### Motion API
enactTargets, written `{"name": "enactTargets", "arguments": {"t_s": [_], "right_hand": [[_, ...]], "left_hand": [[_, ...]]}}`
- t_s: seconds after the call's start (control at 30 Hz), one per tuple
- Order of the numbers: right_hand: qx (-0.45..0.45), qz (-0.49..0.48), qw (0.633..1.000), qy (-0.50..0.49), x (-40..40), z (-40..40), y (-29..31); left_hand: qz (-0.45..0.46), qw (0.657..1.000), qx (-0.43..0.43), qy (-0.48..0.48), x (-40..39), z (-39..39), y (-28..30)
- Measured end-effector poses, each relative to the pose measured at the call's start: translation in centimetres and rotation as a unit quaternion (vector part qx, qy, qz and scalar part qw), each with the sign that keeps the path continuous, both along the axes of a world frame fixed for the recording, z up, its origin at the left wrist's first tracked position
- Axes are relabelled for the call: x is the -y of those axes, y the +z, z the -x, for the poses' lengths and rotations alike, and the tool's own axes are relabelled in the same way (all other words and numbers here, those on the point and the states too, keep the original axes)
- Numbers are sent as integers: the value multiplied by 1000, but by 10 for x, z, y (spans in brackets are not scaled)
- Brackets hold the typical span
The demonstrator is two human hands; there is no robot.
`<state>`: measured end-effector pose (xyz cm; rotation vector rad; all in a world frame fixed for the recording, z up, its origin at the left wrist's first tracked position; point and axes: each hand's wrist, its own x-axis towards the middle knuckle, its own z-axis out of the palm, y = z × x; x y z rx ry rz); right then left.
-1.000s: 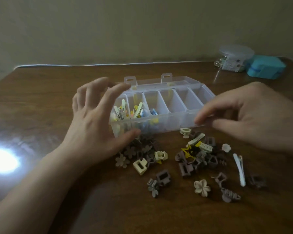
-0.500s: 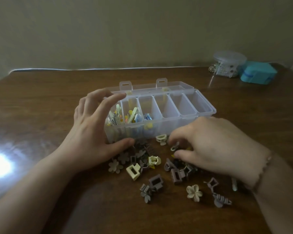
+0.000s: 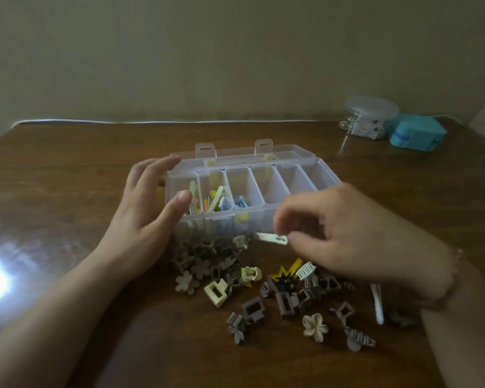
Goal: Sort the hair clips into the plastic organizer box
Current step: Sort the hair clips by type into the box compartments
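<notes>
**Cream clip lifted, box next**

Nearest: loose pile of hair clips on the wooden counter — brown claw clips, a cream square claw clip, a cream flower clip, a yellow star-shaped clip, a long white clip off to the rt. Lots unsorted, so task looks early/mid.

Just above the pile, right hand has its grip clamped on a slim cream snap clip, pinched at one end btw thumb & fingers, free end pointing left. Clip is off the counter, low, in front of the box's near wall. Frame is blurred here; can't tell the clip's exact orientation.

Left hand w/ fingers apart & straight, thumb against the box's front-left corner, fingers by its left end — steadying, holding nothing.

Behind: plastic organizer box, lid open & laid back. Three left compartments hold clips (cream/yellow slim ones, blue ones); the rest look empty.

To do it well, imo: lift clip clear of the near wall, carry to a left compartment w/ the matching slim clips, drop lengthwise so it lies flat. Keep left hand bracing; box is light, prob slides.

Far rt: a clear round container & a teal case, not involved.
</notes>
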<state>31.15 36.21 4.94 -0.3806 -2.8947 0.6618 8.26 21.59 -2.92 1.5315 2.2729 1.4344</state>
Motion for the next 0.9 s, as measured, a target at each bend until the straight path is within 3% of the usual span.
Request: {"name": "enactTargets", "arguments": {"t_s": [0.1, 0.17, 0.23, 0.37, 0.57, 0.73, 0.77, 0.9], "right_hand": [[-169, 139, 976, -12, -6, -1, 3], [-258, 125, 957, -53, -8, 6, -3], [-276, 47, 955, -96, -9, 17, -15], [-222, -137, 957, -127, -8, 33, -36], [-86, -150, 984, -40, -14, 25, -28], [-251, -13, 963, -97, -26, -30, 22], [-249, -7, 963, -101, -29, -46, 30], [-14, -105, 982, -156, -18, -89, 18]], "left_hand": [[-3, 1000, 28, -10, -1, 0, -1], [-4, 999, 36, -17, -1, 0, 0], [-3, 999, 41, -24, -1, -1, 1], [6, 999, 31, -32, -1, -2, 1], [17, 999, 29, -37, -1, -1, 2], [18, 997, 54, -54, -2, -1, 4], [15, 996, 67, -58, -2, 0, 4], [7, 992, 101, -68, -1, 1, 4]]}}
